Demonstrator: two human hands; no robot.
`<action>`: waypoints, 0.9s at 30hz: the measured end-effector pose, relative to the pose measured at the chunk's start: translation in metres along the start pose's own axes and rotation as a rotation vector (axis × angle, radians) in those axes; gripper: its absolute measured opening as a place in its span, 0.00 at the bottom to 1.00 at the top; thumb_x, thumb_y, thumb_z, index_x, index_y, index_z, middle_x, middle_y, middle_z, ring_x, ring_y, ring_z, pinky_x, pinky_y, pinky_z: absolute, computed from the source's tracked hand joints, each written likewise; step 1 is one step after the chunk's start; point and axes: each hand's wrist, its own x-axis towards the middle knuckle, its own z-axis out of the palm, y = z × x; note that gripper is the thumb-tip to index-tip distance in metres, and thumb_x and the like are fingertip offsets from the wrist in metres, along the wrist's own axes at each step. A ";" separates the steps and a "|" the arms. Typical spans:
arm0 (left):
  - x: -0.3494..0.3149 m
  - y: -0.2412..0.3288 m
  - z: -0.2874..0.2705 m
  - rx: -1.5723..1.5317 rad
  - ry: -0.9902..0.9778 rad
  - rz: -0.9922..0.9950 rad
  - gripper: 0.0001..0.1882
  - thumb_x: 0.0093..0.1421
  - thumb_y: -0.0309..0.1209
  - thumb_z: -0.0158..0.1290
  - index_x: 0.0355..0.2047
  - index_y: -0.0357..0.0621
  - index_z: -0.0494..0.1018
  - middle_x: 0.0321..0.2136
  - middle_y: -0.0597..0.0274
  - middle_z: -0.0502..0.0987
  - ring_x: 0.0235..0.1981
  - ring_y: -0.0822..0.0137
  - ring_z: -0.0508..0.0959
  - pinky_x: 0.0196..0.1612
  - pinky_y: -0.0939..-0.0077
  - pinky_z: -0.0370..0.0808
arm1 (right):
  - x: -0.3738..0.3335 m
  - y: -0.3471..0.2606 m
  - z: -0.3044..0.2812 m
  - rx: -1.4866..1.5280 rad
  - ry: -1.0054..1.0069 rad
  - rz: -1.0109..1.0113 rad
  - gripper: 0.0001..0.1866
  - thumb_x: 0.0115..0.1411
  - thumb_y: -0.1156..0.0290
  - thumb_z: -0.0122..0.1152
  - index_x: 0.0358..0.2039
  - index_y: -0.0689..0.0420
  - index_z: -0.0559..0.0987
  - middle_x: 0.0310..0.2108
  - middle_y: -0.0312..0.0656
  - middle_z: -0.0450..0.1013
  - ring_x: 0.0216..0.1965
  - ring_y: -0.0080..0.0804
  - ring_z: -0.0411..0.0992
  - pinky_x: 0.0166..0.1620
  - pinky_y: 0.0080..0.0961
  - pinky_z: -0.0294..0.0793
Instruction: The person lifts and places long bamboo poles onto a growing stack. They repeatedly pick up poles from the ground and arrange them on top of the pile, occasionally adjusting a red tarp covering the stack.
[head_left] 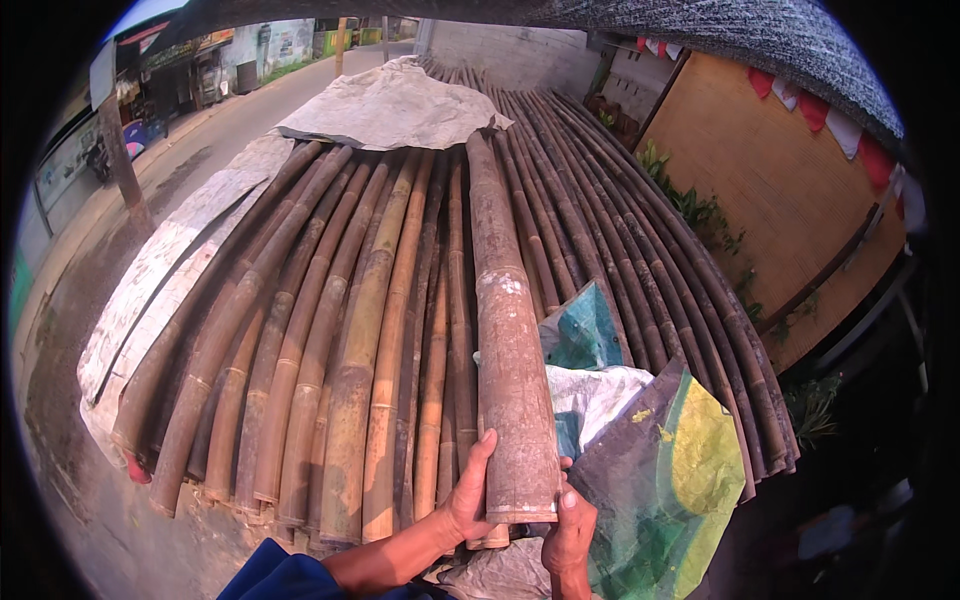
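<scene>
A thick brown bamboo pole (515, 400) lies lengthwise on top of the pile, its near end toward me. My left hand (468, 497) grips that end from the left, thumb up along its side. On the right, my right hand (571, 520) is closed around the same end, thumb against the edge; its fingers are mostly hidden under the pole. Beneath and to both sides are many more bamboo poles (375, 370), some yellowish, some dark brown. A grey, green and yellow plastic sheet (660, 480) drapes beside my right hand.
A pale tarp (400, 105) covers the pile's far part, and a whitish sheet (170, 270) runs down its left side. A road (215, 125) passes at left behind a post (120, 155). Plants (700, 215) and a woven panel (760, 170) flank the right.
</scene>
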 end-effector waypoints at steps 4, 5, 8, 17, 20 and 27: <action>0.008 -0.023 -0.027 -0.010 0.110 -0.054 0.44 0.63 0.70 0.40 0.61 0.44 0.67 0.52 0.46 0.77 0.50 0.55 0.80 0.53 0.56 0.79 | -0.012 0.033 0.014 -0.141 0.166 0.040 0.32 0.71 0.52 0.49 0.57 0.73 0.73 0.44 0.51 0.79 0.46 0.37 0.75 0.56 0.33 0.71; 0.009 -0.027 -0.042 0.005 0.173 -0.090 0.43 0.64 0.69 0.40 0.61 0.44 0.68 0.52 0.47 0.76 0.50 0.56 0.80 0.53 0.56 0.79 | -0.016 0.044 0.014 -0.166 0.114 0.121 0.32 0.70 0.53 0.52 0.59 0.71 0.72 0.45 0.50 0.78 0.46 0.36 0.75 0.54 0.32 0.72; -0.006 -0.038 -0.094 0.073 0.441 -0.121 0.40 0.62 0.66 0.47 0.60 0.46 0.69 0.50 0.51 0.77 0.49 0.57 0.79 0.54 0.54 0.77 | -0.030 0.090 0.022 -0.113 -0.020 0.417 0.32 0.67 0.57 0.60 0.63 0.67 0.69 0.49 0.49 0.76 0.44 0.32 0.75 0.45 0.27 0.76; -0.030 -0.036 -0.235 0.634 0.879 -0.188 0.55 0.48 0.56 0.69 0.65 0.30 0.59 0.59 0.38 0.69 0.59 0.46 0.72 0.58 0.51 0.72 | -0.045 0.239 0.078 0.183 -0.193 0.818 0.31 0.67 0.54 0.61 0.63 0.59 0.70 0.51 0.47 0.74 0.46 0.34 0.76 0.40 0.31 0.81; -0.030 -0.046 -0.260 0.680 0.954 -0.263 0.59 0.47 0.57 0.69 0.67 0.29 0.55 0.61 0.37 0.67 0.62 0.45 0.70 0.59 0.50 0.71 | -0.042 0.260 0.078 0.186 -0.221 0.883 0.36 0.66 0.48 0.61 0.64 0.63 0.68 0.54 0.50 0.72 0.49 0.37 0.75 0.43 0.35 0.82; -0.018 -0.057 -0.248 0.485 0.891 -0.199 0.52 0.50 0.50 0.70 0.67 0.35 0.58 0.57 0.40 0.71 0.52 0.46 0.77 0.48 0.45 0.80 | -0.025 0.272 0.064 0.203 -0.214 0.953 0.44 0.64 0.35 0.55 0.64 0.64 0.70 0.53 0.49 0.74 0.49 0.37 0.75 0.45 0.33 0.79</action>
